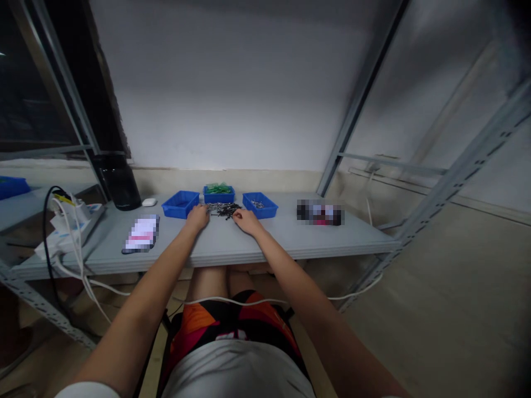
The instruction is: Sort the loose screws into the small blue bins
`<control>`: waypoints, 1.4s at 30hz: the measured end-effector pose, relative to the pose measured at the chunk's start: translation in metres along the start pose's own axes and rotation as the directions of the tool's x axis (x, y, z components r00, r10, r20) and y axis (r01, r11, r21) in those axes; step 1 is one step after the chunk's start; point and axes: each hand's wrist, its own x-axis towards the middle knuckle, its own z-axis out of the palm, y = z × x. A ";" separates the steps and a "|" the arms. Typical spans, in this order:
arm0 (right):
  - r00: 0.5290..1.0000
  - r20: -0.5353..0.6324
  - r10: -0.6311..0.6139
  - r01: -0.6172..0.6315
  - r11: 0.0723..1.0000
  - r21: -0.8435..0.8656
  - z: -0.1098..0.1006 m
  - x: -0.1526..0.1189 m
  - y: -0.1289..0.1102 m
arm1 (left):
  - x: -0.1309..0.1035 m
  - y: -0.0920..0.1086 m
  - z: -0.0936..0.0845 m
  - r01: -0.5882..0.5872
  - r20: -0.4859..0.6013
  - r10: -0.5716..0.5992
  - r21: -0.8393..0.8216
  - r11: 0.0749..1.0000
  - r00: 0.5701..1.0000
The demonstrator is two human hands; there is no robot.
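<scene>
A loose pile of small, thin black and silver metal pieces, which look like screws (pixel 227 210), lies on the grey table between my hands. At its left edge is my left hand (pixel 198 217), fingers bent together beside the silver pieces. My right hand (pixel 247 221) touches the pile's right side with thumb and fingers pinched; anything in either grip is too small to make out. Behind my left hand stands a blue bin (pixel 176 211). Another blue bin (pixel 267 211), holding silver pieces, is behind my right hand. Between them, farther back, a blue bin (pixel 218 198) holds green items (pixel 218 188).
On the left are a phone (pixel 141 232), a white earbud case (pixel 149 202), a black bottle (pixel 120 182) and a power strip (pixel 72 229) with cables. A blurred-out object (pixel 320 213) lies on the right. Metal shelf posts (pixel 360 94) frame the table (pixel 332 237) before a wall.
</scene>
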 end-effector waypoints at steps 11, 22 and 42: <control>0.999 0.033 -0.002 0.003 1.000 -0.014 0.000 -0.001 -0.003 | 0.005 -0.002 0.003 0.000 0.021 0.000 0.022 1.000 1.000; 0.996 0.061 -0.059 0.059 0.998 0.010 0.006 0.000 0.000 | 0.007 -0.004 0.002 0.034 0.024 -0.032 -0.073 0.997 0.999; 0.996 -0.082 -0.028 0.041 0.988 0.151 0.004 0.002 0.000 | 0.006 0.018 0.003 -0.507 -0.269 0.434 -0.351 0.787 0.860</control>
